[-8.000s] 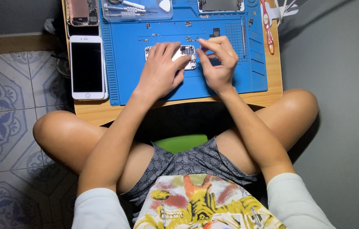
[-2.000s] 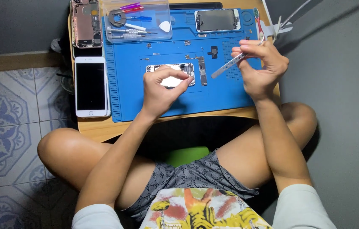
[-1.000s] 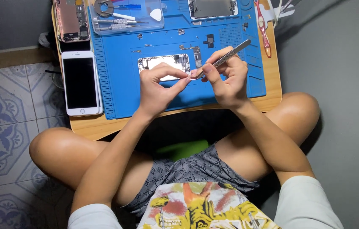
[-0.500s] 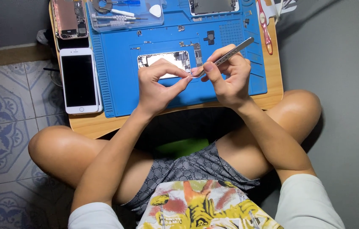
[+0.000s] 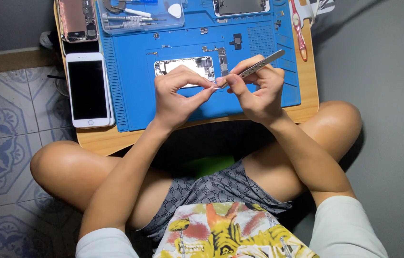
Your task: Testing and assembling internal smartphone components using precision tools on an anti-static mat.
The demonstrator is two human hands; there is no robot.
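My right hand (image 5: pixel 257 88) grips metal tweezers (image 5: pixel 265 62), their tips pointing left toward my left hand (image 5: pixel 179 95). Between left thumb and forefinger I pinch a tiny part (image 5: pixel 217 85) that meets the tweezer tips; the part is too small to make out. Both hands hover above the blue repair mat (image 5: pixel 135 100), just in front of an opened phone body (image 5: pixel 185 66) lying on it.
A white phone (image 5: pixel 87 89) lies face up on the wooden table (image 5: pixel 101 138) left of the mat. Behind it sits another opened phone (image 5: pixel 77 19). A clear tray of tools (image 5: pixel 140 16), a phone screen (image 5: pixel 240 6), a red tool (image 5: pixel 298 28) and small loose parts occupy the far side.
Over the last two seconds my right hand swung the tweezers in from the right to meet my left fingers. In the last half second the hands have barely shifted.
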